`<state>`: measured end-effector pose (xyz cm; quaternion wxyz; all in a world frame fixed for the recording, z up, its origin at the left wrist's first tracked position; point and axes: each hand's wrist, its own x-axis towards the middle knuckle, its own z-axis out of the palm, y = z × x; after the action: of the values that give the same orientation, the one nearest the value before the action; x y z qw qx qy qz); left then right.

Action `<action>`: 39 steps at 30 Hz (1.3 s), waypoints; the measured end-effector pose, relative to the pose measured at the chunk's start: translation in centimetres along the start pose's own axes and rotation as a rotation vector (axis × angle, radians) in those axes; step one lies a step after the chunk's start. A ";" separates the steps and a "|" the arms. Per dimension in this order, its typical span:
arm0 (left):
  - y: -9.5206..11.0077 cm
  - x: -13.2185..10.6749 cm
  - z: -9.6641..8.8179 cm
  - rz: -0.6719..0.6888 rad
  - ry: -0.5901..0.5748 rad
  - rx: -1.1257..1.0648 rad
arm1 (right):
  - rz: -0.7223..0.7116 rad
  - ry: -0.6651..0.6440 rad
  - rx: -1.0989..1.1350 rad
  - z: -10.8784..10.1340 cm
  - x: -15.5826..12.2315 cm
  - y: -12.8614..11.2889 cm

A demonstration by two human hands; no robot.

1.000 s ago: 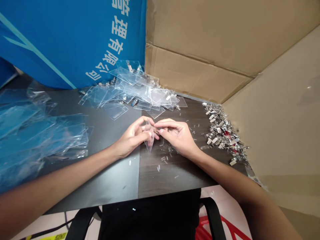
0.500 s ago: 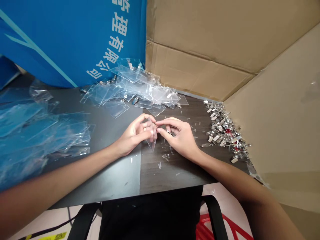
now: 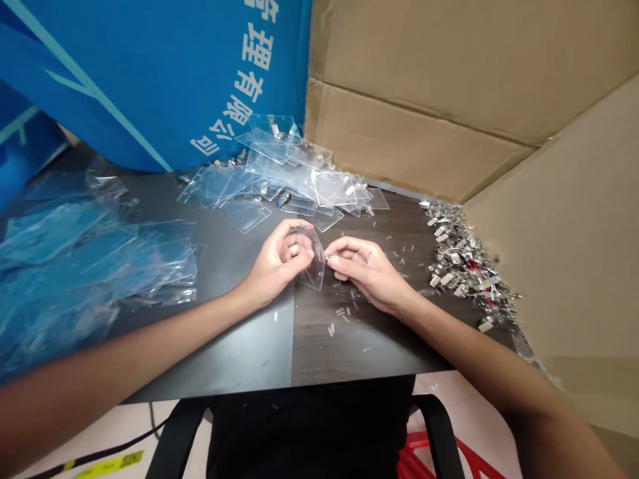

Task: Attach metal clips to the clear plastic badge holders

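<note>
Clear plastic badge holder (image 3: 315,266) stands upright above the dark tabletop (image 3: 239,359), gripped in the curled left hand (image 3: 277,256), its edge turned toward the right hand (image 3: 369,269), whose fingertips (image 3: 339,246) nearly meet, their grip unclear.

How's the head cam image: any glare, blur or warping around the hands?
Head view: even indoor light, no hard shadows; pale glare on the clear badge holder and plastic sleeves; left hand and right hand fairly sharp; wide-angle stretch enlarges the left forearm toward the frame corner.
</note>
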<state>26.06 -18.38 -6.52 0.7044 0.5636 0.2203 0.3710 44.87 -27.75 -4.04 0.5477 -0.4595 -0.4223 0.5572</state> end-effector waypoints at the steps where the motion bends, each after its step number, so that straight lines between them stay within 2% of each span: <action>1: 0.0 -0.1 0.0 -0.009 -0.002 0.009 | 0.012 0.000 0.025 0.0 0.0 0.1; 8: -0.1 -0.2 -0.1 -0.008 -0.053 0.091 | 0.051 -0.008 0.005 0.0 0.0 0.0; 12: 0.0 -0.1 0.0 -0.007 -0.055 0.115 | 0.087 0.045 -0.029 -0.1 0.0 -0.2; 18: 0.1 -0.1 0.2 -0.005 -0.059 0.125 | 0.049 0.034 -0.102 -0.1 -0.1 0.0; 25: 0.2 -0.2 0.3 0.022 0.007 0.137 | -0.089 0.055 -0.211 -0.4 -0.2 0.2; 29: 0.2 -0.2 0.3 0.028 -0.004 0.155 | -0.156 0.048 -0.288 -0.4 -0.4 -0.2; 36: 0.2 -0.3 0.2 0.118 0.111 0.231 | -0.151 0.065 -0.186 -0.3 -0.3 0.2; 39: 0.3 -0.3 0.2 0.156 0.116 0.265 | -0.150 0.091 -0.207 -0.2 -0.3 0.4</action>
<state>25.98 -18.69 -6.19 0.5789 0.6447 0.2631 0.4243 44.94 -28.04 -4.42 0.5561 -0.5057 -0.4854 0.4466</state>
